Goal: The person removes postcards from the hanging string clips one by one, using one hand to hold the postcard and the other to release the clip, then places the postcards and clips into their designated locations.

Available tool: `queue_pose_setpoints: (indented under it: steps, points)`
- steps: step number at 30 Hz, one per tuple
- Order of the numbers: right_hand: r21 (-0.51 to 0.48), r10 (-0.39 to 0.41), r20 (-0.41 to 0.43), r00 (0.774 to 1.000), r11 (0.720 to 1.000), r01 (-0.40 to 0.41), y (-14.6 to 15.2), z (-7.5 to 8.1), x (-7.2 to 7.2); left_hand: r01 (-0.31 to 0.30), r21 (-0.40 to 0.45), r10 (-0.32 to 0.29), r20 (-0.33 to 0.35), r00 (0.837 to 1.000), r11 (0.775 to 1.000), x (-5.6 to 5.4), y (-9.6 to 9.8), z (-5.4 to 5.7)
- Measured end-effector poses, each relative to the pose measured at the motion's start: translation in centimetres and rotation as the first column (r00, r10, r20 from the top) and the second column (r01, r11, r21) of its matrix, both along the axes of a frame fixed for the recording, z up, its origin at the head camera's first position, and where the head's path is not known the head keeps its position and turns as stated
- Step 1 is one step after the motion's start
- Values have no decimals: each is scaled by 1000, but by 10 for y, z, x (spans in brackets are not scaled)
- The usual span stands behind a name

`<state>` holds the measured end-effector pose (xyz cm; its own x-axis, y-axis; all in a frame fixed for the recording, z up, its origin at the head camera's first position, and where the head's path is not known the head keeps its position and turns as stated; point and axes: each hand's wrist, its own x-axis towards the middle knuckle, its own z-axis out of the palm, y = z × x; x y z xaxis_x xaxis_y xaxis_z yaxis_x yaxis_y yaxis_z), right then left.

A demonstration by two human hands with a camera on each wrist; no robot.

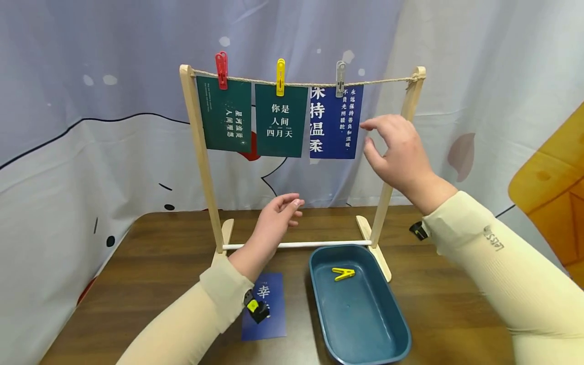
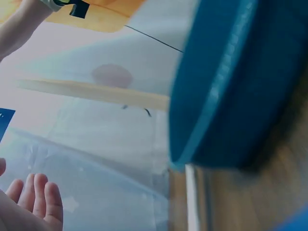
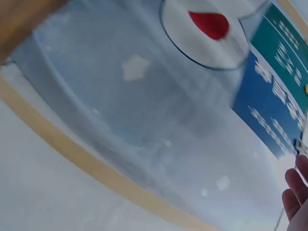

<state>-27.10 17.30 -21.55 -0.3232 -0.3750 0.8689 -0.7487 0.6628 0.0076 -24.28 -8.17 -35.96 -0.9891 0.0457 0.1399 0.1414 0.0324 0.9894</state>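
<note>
My right hand [image 1: 398,149] is raised just right of a hanging blue card [image 1: 335,124], fingers loosely bent and holding nothing. A grey clothespin [image 1: 340,81] clips this card to a twine line [image 1: 380,82]. Left of it hang two dark green cards, the middle card [image 1: 281,144] under a yellow clothespin [image 1: 280,76] and the left card [image 1: 216,114] under a red clothespin [image 1: 221,71]. Lower down, my left hand [image 1: 276,218] hovers in front of the wooden stand [image 1: 205,172] with relaxed fingers and nothing in them.
Another blue card [image 1: 269,327] lies on the wooden table [image 1: 150,284], partly covered by my left forearm. Beside it stands a dark teal bin [image 1: 353,324] with a yellow clothespin [image 1: 343,274] inside. A printed curtain [image 1: 114,162] hangs behind the stand.
</note>
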Motion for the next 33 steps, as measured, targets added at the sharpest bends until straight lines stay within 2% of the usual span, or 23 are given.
queue_pose_setpoints:
  steps: [2, 6, 11, 16, 24, 33]
  points:
    - [-24, 1, -10, 1000, 1000, -1, -3, 15, -1, -1, 97, 0, 11, 1000, 995, -10, 9, 7]
    - [-53, -20, 4, 1000, 998, 21, -10, 40, -4, -18, 253, 16, 10, 1000, 967, -25, 24, 25]
    - [-42, -98, 96, 991, 994, 102, -20, 68, -7, -16, 364, 8, 23, 1000, 931, -36, 38, 42]
    - [-5, -171, 208, 963, 984, 176, -30, 90, -11, 9, 439, -22, 24, 999, 898, -43, 47, 50]
    - [98, -229, 353, 907, 973, 208, -40, 102, -19, 1, 524, -5, 7, 1000, 852, -45, 55, 54]
    - [104, -223, 507, 833, 975, 197, -48, 109, -24, -47, 546, 25, 48, 999, 836, -48, 64, 59]
